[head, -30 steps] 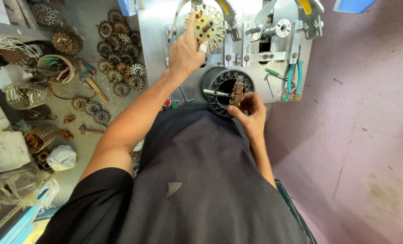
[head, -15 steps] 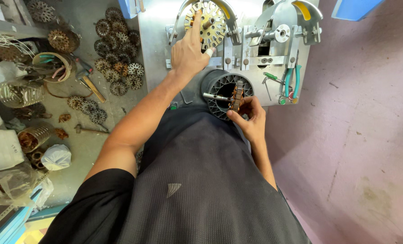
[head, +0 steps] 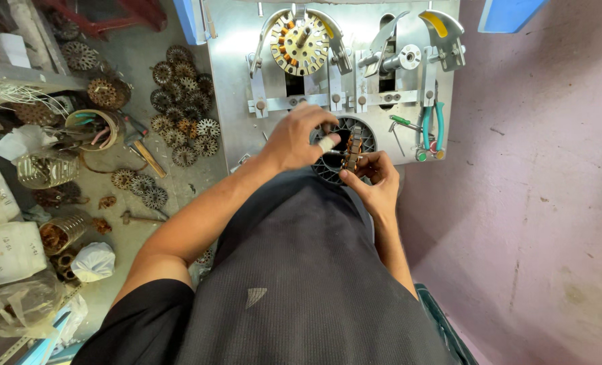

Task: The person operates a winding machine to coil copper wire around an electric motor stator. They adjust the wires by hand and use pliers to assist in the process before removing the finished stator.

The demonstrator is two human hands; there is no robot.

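A black ring-shaped stator [head: 345, 145] rests at the near edge of a metal winding jig [head: 233, 81]. My left hand [head: 299, 138], with tape on a fingertip, lies over the stator's left side and grips its rim. From the right, my right hand [head: 374, 177] pinches a small copper coil [head: 352, 150] that sits across the ring. Above, a wound stator with copper coils [head: 301, 44] is mounted on the jig's left spindle. The stator's lower part is hidden by my hands.
Green-handled pliers [head: 431, 128] lie on the jig's right side. Several loose stator cores [head: 179, 101] are spread on the floor to the left, with jars, bags and wire scraps [head: 44, 169]. Pink floor [head: 537, 203] lies to the right.
My left hand came down from the wound stator on the upper spindle onto the black stator. The camera view shifted closer. My right hand stays at the coil.
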